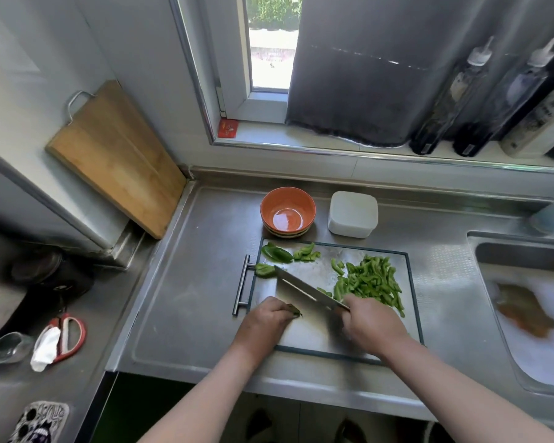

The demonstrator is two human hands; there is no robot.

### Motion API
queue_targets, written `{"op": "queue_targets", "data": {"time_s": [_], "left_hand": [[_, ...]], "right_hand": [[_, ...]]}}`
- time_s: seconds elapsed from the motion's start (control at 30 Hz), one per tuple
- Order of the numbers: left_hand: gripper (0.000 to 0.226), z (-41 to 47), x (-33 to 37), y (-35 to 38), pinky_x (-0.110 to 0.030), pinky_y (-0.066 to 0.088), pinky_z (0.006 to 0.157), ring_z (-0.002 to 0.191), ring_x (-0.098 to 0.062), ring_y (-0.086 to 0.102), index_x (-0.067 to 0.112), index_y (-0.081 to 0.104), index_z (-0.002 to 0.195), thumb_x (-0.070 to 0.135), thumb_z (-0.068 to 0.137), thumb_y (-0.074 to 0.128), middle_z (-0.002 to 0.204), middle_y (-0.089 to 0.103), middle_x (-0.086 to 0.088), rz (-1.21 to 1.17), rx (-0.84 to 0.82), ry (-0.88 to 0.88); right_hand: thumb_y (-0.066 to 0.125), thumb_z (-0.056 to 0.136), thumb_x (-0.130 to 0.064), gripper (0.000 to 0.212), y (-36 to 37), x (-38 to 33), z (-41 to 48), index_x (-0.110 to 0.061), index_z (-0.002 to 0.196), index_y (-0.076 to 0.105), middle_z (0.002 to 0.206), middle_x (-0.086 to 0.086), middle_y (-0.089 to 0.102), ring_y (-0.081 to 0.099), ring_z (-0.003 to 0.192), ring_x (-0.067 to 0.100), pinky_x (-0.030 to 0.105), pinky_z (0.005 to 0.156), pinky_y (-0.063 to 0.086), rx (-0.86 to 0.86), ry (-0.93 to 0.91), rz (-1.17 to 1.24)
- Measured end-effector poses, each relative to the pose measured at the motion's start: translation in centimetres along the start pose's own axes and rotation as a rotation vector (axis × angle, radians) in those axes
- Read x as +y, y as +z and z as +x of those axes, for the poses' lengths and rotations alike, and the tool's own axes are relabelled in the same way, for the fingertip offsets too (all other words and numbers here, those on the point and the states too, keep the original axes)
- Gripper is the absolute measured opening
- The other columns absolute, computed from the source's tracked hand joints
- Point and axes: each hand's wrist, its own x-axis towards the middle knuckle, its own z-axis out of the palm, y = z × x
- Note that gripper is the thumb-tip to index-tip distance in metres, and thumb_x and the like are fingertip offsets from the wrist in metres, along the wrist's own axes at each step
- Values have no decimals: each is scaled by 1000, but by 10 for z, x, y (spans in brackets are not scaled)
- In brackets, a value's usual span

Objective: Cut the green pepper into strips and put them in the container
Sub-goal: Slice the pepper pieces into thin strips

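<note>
- Right hand (373, 324) grips the broad steel cleaver (304, 290) by its handle; left hand (267, 318) curls its fingers on a small green pepper piece (296, 312), lower centre.
- Steel-faced cutting board (307, 337) lies on the stainless-steel counter (189, 282) near its front edge, with bare counter to the left and a foamy sink (474, 239) to the right.
- One pile of green pepper strips (370, 282) lies right of the blade; two dark green pepper chunks (277, 254) lie at the board's upper left.
- One orange ceramic bowl (288, 212) and one white square plastic container (352, 214) stand just above the board.

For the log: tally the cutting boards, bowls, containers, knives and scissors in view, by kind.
cutting boards: 2 (steel board, wooden board)
bowls: 2 (orange bowl, glass bowl)
white container: 1
knife: 1
scissors: 1
Total: 7
</note>
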Motion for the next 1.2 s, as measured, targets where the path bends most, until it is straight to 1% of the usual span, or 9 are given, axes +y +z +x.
{"op": "queue_targets", "data": {"time_s": [0.1, 0.2, 0.43, 0.57, 0.73, 0.9, 1.03, 1.1, 1.2], "left_hand": [[13, 4, 13, 14, -32, 59, 62, 82, -15, 67, 14, 80, 87, 22, 86, 70, 92, 70, 0, -30, -26, -2], [12, 9, 27, 24, -30, 58, 61, 82, -15, 65, 15, 80, 84, 23, 84, 71, 89, 70, 2, -49, 6, -35], [5, 8, 35, 20, -26, 56, 63, 86, -10, 60, 18, 78, 82, 15, 79, 75, 88, 68, 5, -19, 22, -85], [10, 11, 44, 19, -22, 53, 65, 85, -8, 58, 18, 78, 85, 11, 78, 76, 85, 66, 7, -4, 37, -127], [7, 9, 46, 19, -26, 56, 63, 80, -10, 60, 15, 76, 82, 9, 78, 78, 86, 65, 5, 25, 21, -129], [3, 6, 42, 24, -32, 56, 54, 81, -15, 62, 12, 78, 81, 9, 80, 78, 86, 67, 1, 82, 24, -77], [16, 6, 37, 23, -30, 57, 57, 83, -18, 64, 14, 77, 77, 21, 83, 64, 84, 70, -2, 110, 61, -62], [7, 7, 37, 21, -30, 57, 60, 84, -18, 65, 17, 78, 79, 11, 76, 76, 84, 72, -1, 129, 29, -37], [20, 7, 34, 20, -28, 57, 69, 88, -17, 66, 21, 80, 87, 8, 73, 84, 90, 74, 1, 103, 15, -44]], "right_hand": [[42, 103, -38, 28, -13, 7, -5, -25, 78, 43, 70, -5, 56, 52, 63, 21, 34, 50, 32, 71, 44, 65], [44, 104, -36, 29, -20, 8, -11, -24, 77, 45, 69, -4, 58, 54, 60, 18, 32, 49, 30, 124, 60, 177], [40, 102, -43, 29, 8, 11, -40, -23, 85, 52, 81, -3, 59, 56, 76, 23, 35, 65, 42, -35, 79, 196], [39, 103, -41, 27, 13, 29, -47, -22, 90, 53, 93, 2, 63, 54, 82, 25, 35, 68, 40, -26, 146, 251], [36, 104, -38, 28, 4, 50, -38, -20, 100, 57, 105, 7, 68, 61, 94, 32, 36, 74, 46, 48, 201, 196], [37, 104, -35, 20, 4, 37, -35, -21, 94, 47, 98, 8, 66, 53, 79, 30, 36, 66, 37, 62, 61, 125], [35, 106, -37, 22, 11, 16, -38, -19, 99, 45, 95, 11, 66, 61, 85, 36, 38, 63, 37, 29, -85, 2], [35, 106, -32, 16, 17, 10, -38, -19, 98, 40, 96, 12, 67, 62, 85, 36, 39, 63, 39, 9, -128, -51], [36, 104, -26, 10, 22, 10, -39, -20, 97, 34, 94, 11, 66, 57, 77, 35, 38, 61, 37, -1, -125, -68]]}}
